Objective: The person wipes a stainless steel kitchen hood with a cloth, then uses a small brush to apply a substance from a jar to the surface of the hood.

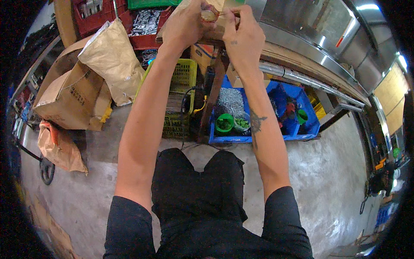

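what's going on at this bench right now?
The person's left hand holds a small round piece up over the wooden bench. The right hand pinches a thin piece beside it; both are too small to identify. Beneath the bench is a blue bin with small metal parts.

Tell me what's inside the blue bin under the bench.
The blue bin holds small silvery metal parts, a green tub with green pieces, and a red item. The right forearm hides part of its middle.

Grey floor (327,181) — cardboard box (64,97), small tan sack (62,151) at left; blue divided bin (233,139), yellow-green crate (185,74) under bench (302,64).
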`<move>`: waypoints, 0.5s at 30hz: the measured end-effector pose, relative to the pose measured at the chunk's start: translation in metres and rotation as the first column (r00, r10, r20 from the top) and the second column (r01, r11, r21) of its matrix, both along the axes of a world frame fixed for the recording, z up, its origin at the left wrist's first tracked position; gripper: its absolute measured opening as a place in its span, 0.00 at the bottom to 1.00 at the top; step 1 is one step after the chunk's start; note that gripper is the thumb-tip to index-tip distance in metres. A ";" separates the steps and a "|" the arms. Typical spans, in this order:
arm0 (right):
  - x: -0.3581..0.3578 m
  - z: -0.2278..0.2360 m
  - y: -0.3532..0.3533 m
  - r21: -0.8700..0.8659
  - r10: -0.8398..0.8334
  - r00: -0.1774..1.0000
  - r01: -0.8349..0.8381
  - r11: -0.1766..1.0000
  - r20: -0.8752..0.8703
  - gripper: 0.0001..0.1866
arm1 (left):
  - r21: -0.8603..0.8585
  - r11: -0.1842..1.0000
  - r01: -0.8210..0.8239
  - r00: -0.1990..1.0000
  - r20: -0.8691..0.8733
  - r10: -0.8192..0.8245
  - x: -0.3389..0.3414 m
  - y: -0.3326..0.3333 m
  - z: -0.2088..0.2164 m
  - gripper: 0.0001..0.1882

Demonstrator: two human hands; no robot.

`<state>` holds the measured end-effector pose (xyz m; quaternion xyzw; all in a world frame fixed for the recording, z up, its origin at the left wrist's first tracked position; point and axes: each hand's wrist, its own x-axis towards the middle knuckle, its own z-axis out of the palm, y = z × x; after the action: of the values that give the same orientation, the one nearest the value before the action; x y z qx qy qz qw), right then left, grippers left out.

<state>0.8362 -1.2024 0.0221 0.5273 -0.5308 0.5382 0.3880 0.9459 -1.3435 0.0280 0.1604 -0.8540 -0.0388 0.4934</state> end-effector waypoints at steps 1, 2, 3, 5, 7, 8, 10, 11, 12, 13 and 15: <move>-0.001 0.001 -0.005 0.014 -0.006 1.000 0.006 1.000 -0.003 0.08 | 0.033 0.999 0.011 1.000 0.016 -0.012 0.002 0.003 0.001 0.28; -0.003 0.003 -0.010 0.027 -0.013 1.000 0.013 1.000 -0.006 0.08 | 0.067 0.998 0.023 0.999 0.031 -0.025 0.003 0.006 0.003 0.28; -0.005 0.004 -0.013 0.040 -0.021 1.000 0.021 0.999 -0.009 0.09 | 0.044 0.999 0.018 1.000 0.022 -0.019 0.001 0.005 0.004 0.27; -0.010 0.006 -0.015 0.068 -0.050 0.998 0.052 0.996 -0.031 0.10 | 0.003 1.000 0.002 1.000 0.003 -0.002 0.002 0.003 0.004 0.27; -0.010 0.006 -0.007 0.009 -0.042 0.999 0.042 0.999 0.001 0.12 | 0.068 0.997 0.025 0.999 0.033 -0.027 0.004 0.002 0.006 0.28; -0.002 0.007 0.006 -0.058 -0.016 0.999 0.018 0.998 0.037 0.13 | 0.108 0.994 0.036 0.998 0.042 -0.041 0.006 -0.001 0.002 0.28; -0.002 0.002 0.019 -0.151 0.002 0.994 0.015 0.988 0.109 0.14 | -0.023 1.000 0.002 1.000 -0.001 -0.002 0.004 -0.004 -0.002 0.28; -0.008 -0.005 0.024 -0.176 -0.007 0.989 0.033 0.984 0.146 0.15 | -0.091 0.996 -0.018 1.000 -0.023 0.016 0.004 -0.005 -0.004 0.28; -0.013 -0.011 0.026 -0.198 -0.015 0.983 0.052 0.979 0.184 0.15 | -0.055 0.997 -0.058 0.998 -0.003 0.058 0.002 -0.005 -0.005 0.28; -0.018 -0.017 0.031 -0.173 -0.014 0.978 0.051 0.984 0.209 0.15 | -0.019 0.996 -0.091 0.996 0.019 0.091 -0.002 0.002 -0.001 0.29; -0.027 -0.029 0.036 -0.119 -0.014 0.966 0.047 0.992 0.259 0.15 | 0.023 0.996 -0.081 0.997 0.013 0.081 -0.003 0.012 0.005 0.27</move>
<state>0.8095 -1.1659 -0.0067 0.4194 -0.5503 0.6281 0.3561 0.9431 -1.3318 0.0334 0.2007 -0.8493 -0.0276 0.4874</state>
